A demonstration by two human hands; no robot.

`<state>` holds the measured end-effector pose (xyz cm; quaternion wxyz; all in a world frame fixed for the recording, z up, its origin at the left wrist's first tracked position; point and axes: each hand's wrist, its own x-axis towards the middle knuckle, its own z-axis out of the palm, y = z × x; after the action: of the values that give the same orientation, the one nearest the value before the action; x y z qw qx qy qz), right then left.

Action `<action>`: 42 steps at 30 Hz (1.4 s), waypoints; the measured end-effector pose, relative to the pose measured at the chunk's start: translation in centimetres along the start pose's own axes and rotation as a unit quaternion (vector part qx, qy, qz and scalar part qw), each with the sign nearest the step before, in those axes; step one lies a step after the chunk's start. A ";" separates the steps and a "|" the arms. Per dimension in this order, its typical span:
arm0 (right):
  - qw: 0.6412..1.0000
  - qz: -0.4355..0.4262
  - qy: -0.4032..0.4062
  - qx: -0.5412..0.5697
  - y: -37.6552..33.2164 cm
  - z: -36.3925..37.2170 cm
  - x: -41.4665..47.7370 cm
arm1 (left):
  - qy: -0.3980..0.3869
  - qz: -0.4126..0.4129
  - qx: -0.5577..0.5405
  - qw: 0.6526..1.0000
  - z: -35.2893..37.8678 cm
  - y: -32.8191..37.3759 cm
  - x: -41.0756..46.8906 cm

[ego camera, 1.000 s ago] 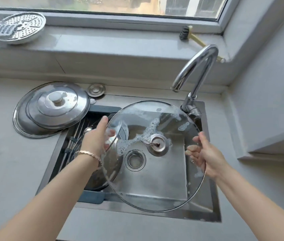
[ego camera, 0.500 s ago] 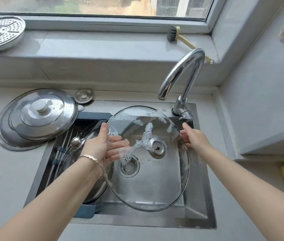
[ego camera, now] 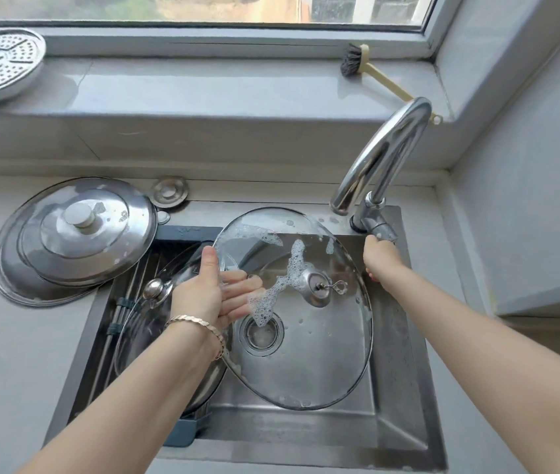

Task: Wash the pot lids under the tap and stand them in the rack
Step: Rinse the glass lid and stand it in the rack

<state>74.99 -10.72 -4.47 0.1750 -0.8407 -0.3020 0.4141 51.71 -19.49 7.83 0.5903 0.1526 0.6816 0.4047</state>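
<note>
Roughly halfway, by the look of it. Far left on the counter (ego camera: 5, 354), two steel lids (ego camera: 76, 234) lie stacked and flecked with suds. I judge them neither rinsed nor racked yet. Next along, the rack (ego camera: 114, 331) in the left of the sink (ego camera: 405, 388) already carries a smaller glass lid (ego camera: 154, 289), leaning on the bars. The left grip (ego camera: 200, 295) pinches the left rim of the big glass lid (ego camera: 316, 364), thumb on the near face and fingers spread behind the glass, holding it tilted above the drain. Foam (ego camera: 283, 285) streaks it around the knob, so the rinse is still owed. The tap (ego camera: 384, 155) ends just over the lid's upper edge, and no water shows. The right grip (ego camera: 379, 258) is up at the lever (ego camera: 379, 231); whether its fingers close round it I cannot tell.
</note>
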 end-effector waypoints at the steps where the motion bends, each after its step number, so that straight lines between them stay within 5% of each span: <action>1: 1.000 -0.005 -0.001 -0.020 0.1 0.0 0.2 | -0.003 -0.001 -0.003 1.000 0.1 0.0 0.0; 18: 0.997 -0.032 0.036 -0.054 0.9 -1.2 -2.6 | -0.012 0.003 -0.003 1.000 1.0 -0.3 -0.3; 21: 0.970 -0.203 0.075 -0.110 -0.1 -0.4 -8.3 | -0.008 0.006 -0.003 1.000 1.0 -0.5 -0.3; 25: 0.873 -0.427 -0.117 -0.204 -0.3 1.8 -14.8 | 0.011 0.014 0.023 1.000 1.0 -1.0 -0.5; 27: 0.863 -0.422 -0.137 -0.241 -0.9 2.5 -14.8 | 0.021 0.016 0.036 0.999 1.0 -1.4 -0.6; 31: 0.917 -0.284 -0.149 -0.237 -2.4 2.7 -14.8 | 0.034 0.017 0.046 0.998 1.1 -2.0 -0.8; 35: 0.836 -0.451 -0.146 -0.278 -0.8 3.3 -18.3 | 0.048 0.015 0.040 0.998 0.5 -2.4 -0.9; 36: 0.836 -0.452 -0.143 -0.277 -0.9 3.3 -17.8 | 0.049 0.016 0.039 0.998 0.5 -2.5 -1.0; 39: 0.915 -0.309 -0.114 -0.231 -2.4 2.7 -15.7 | 0.040 0.026 0.034 0.998 1.0 -2.5 -1.7; 40: 0.920 -0.305 -0.108 -0.221 -2.5 2.5 -15.8 | 0.036 0.030 0.033 0.998 1.1 -2.5 -1.9; 42: 0.874 -0.412 -0.115 -0.231 -1.8 2.9 -17.1 | 0.040 0.042 0.038 0.998 0.9 -2.4 -2.0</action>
<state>63.84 -20.43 4.88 0.0942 -0.6034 -0.7259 0.3165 53.75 -22.04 7.49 0.5392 0.1870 0.7123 0.4085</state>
